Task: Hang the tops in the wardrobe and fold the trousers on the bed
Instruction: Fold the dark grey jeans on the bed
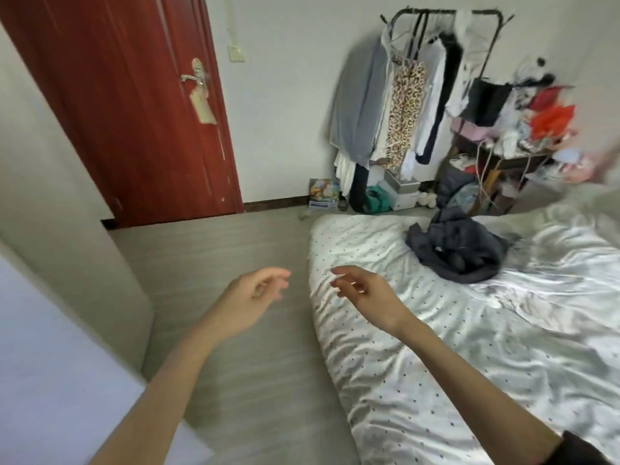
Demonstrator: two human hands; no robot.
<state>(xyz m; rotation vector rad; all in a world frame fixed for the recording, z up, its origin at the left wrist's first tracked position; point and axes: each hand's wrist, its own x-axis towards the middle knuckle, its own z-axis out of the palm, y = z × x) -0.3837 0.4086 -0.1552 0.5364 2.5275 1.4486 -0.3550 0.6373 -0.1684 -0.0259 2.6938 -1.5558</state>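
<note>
We see both hands held out in front, empty: the left hand (250, 292) has its fingers loosely curled and touches nothing, and the right hand (364, 292) is the same, fingers slack and slightly bent, holding nothing. The fingertips of the two hands point toward each other with a gap between them. Under the right fingers lies the edge of the bed (419, 364), its dotted white sheet rumpled; under the left fingers is bare floor (235, 250). Beyond the right fingers, well apart, a dark heap of clothes (458, 250) sits on the bed, with nothing between it and the hand. Farther past it stands a rack (416, 92) hung with garments, and beside that a cluttered table (513, 135). Beyond the left fingers is a red door (134, 105).
</note>
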